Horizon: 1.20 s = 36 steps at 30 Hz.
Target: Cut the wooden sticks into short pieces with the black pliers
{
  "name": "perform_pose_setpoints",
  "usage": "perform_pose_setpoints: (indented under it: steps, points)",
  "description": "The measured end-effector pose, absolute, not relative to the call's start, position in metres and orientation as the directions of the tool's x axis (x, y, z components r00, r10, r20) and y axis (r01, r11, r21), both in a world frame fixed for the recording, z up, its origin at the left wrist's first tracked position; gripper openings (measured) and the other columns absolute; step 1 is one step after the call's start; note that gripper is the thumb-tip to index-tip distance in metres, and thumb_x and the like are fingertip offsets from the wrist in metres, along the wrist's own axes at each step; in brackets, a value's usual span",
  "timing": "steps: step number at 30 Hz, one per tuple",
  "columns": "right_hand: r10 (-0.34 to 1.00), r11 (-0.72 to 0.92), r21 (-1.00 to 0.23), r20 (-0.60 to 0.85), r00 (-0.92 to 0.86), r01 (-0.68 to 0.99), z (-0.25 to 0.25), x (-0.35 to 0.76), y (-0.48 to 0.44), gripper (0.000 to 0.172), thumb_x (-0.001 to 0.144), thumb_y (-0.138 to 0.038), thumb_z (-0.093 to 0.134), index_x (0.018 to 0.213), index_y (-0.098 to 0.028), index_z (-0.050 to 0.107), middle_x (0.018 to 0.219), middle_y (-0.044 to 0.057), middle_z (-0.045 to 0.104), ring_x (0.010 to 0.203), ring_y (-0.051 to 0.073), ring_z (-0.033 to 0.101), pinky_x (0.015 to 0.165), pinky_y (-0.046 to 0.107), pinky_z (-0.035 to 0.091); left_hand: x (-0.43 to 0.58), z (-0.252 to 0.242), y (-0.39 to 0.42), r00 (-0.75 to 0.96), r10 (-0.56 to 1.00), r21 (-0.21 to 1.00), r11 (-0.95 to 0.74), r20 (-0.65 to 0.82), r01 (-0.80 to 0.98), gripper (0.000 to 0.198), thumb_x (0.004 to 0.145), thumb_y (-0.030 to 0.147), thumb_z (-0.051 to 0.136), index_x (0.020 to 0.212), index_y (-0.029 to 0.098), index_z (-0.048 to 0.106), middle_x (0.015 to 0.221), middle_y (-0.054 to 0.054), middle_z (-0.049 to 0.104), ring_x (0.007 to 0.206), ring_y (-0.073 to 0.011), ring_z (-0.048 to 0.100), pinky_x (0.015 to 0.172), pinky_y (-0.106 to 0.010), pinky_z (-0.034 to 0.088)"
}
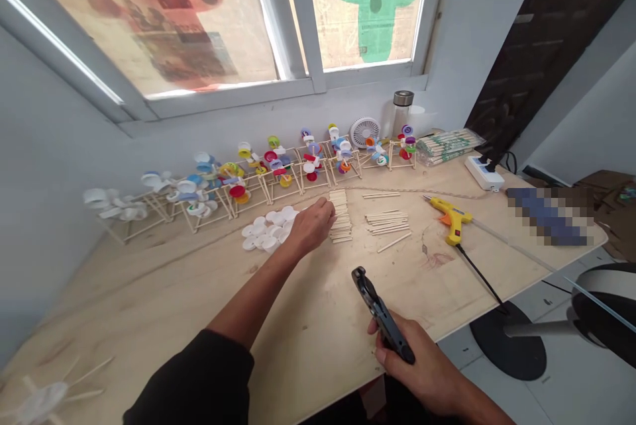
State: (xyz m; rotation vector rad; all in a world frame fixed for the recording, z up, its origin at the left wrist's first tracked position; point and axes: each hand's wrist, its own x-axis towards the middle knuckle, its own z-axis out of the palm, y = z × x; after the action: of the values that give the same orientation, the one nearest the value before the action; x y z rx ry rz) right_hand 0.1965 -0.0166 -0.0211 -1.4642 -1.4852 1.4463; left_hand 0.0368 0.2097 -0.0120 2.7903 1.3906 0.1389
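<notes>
My left hand (313, 223) reaches to the left edge of a pile of short wooden sticks (342, 216), its fingers pinched together. Whatever those fingers hold, if anything, is hidden. White bottle caps (271, 230) lie in a cluster just left of that hand, partly behind it. In my right hand (415, 359), above the front of the table, is a black pliers-like hand tool (380, 312), its head pointing up and left. Longer sticks (387, 222) lie to the right of the pile, one of them apart and slanted.
A yellow glue gun (450, 218) lies on the right with its cord over the edge. Stick frames with coloured caps (278, 173) line the wall. Behind stand a small fan (365, 132) and a bottle (402, 114); a power strip (484, 173) sits far right.
</notes>
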Motion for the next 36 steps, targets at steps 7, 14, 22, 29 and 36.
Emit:
perform_pose_setpoints:
  steps: [7,14,22,29,36]
  points:
    - [0.935,-0.222,-0.928,-0.290,-0.205,0.300,-0.021,0.198,-0.015,0.022,0.073,-0.012,0.047,0.093,-0.021,0.051,0.071,-0.004,0.050,0.065,0.011,0.046,0.062,0.020,0.037,0.045,-0.025,0.221,0.616,0.787,0.052,-0.616,0.020,0.786,0.016,0.083,0.022,0.037,0.083,0.020,0.053,0.091,-0.005,0.054,0.081,-0.0175,0.053,0.060,-0.026,0.035]
    - [0.936,-0.215,-0.929,-0.284,-0.207,0.300,-0.024,0.198,-0.014,0.021,0.073,-0.013,0.048,0.092,-0.021,0.052,0.069,-0.004,0.052,0.061,0.011,0.046,0.059,0.020,0.037,0.050,-0.025,0.224,0.598,0.801,0.091,-0.597,0.015,0.797,0.015,0.082,0.023,0.039,0.084,0.021,0.054,0.092,-0.003,0.055,0.084,-0.0168,0.054,0.062,-0.025,0.035]
    - [0.939,-0.207,-0.930,-0.276,-0.203,0.303,-0.024,0.197,-0.014,0.019,0.074,-0.014,0.048,0.091,-0.021,0.052,0.066,-0.004,0.050,0.060,0.011,0.045,0.059,0.021,0.036,0.050,-0.021,0.214,0.559,0.827,0.201,-0.559,0.064,0.805,0.013,0.081,0.024,0.041,0.088,0.021,0.052,0.095,-0.003,0.057,0.085,-0.0177,0.054,0.064,-0.026,0.036]
    - [0.956,-0.171,-0.967,-0.209,-0.207,0.189,-0.029,0.199,-0.022,0.020,0.077,-0.016,0.047,0.096,-0.020,0.049,0.072,-0.003,0.050,0.061,0.011,0.046,0.057,0.021,0.036,0.071,-0.029,0.173,0.627,0.778,0.327,-0.602,0.038,0.728,0.013,0.082,0.025,0.041,0.084,0.021,0.054,0.091,-0.001,0.061,0.085,-0.0151,0.055,0.068,-0.024,0.038]
    - [0.965,-0.092,-0.987,-0.121,-0.233,0.129,-0.033,0.204,-0.026,0.020,0.078,-0.017,0.046,0.098,-0.018,0.047,0.071,-0.002,0.050,0.063,0.012,0.048,0.060,0.023,0.038,0.114,-0.039,0.153,0.681,0.729,0.405,-0.605,-0.063,0.685,0.013,0.078,0.026,0.048,0.089,0.023,0.053,0.091,-0.001,0.061,0.083,-0.0172,0.056,0.065,-0.025,0.038]
